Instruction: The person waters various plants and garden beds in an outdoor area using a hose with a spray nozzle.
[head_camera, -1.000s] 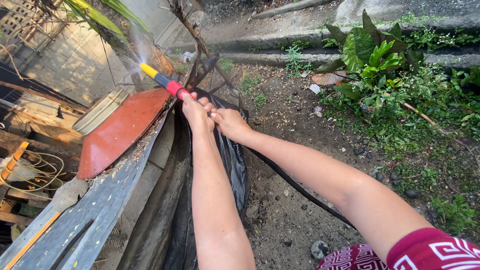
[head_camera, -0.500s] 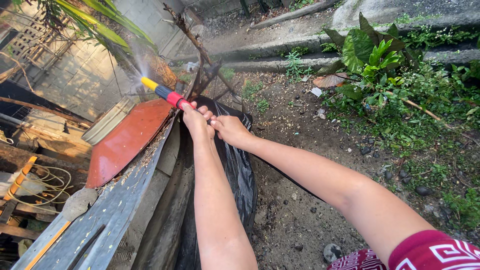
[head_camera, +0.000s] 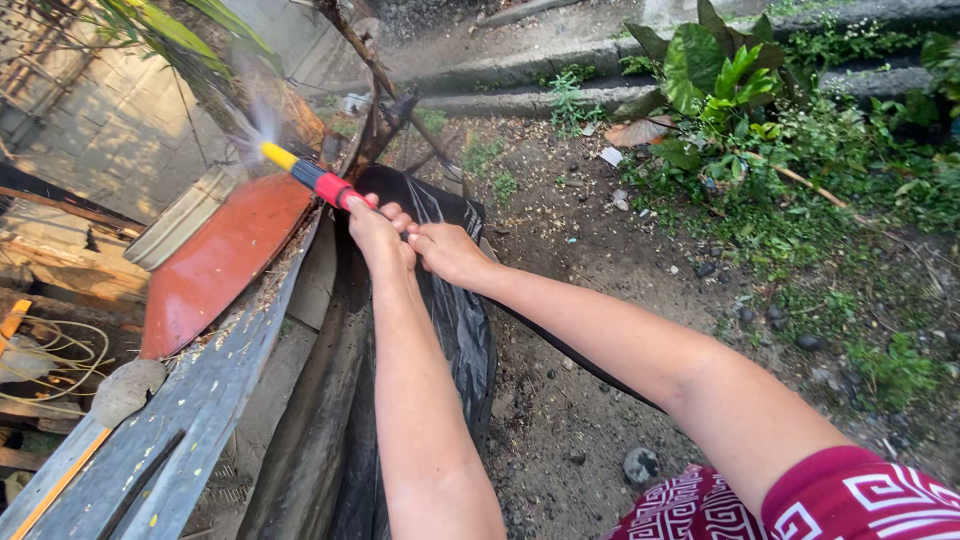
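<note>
In the head view, both arms reached forward and to the left, nearly straight, the hands meeting at the nozzle (head_camera: 308, 174). The left hand (head_camera: 378, 232) was clenched around the nozzle's rear end, fingers wrapped over it just behind the red collar. The right hand (head_camera: 448, 252) sat just beside and slightly behind the left, fingers curled in a grasp on what seemed to be the hose (head_camera: 570, 352) where it joined the nozzle; the exact grip was hidden by the left hand's knuckles. The right arm carried a red patterned sleeve (head_camera: 850, 495) at the lower right corner.

The nozzle pointed up and to the left, its yellow tip giving off a fine mist of spray (head_camera: 262, 115) toward a wall (head_camera: 110, 130). It hung above the rim of a red sheet (head_camera: 215, 265) that lay tilted against a grey plank (head_camera: 170, 440). A round pale tub (head_camera: 180, 218) rested beside the sheet's upper edge; what it held could not be told.

Beneath the forearms a black liner (head_camera: 462, 330) draped over a trough, whose inside lay in shadow. To the right were bare soil (head_camera: 590, 250) with pebbles and leafy plants (head_camera: 730, 80).
</note>
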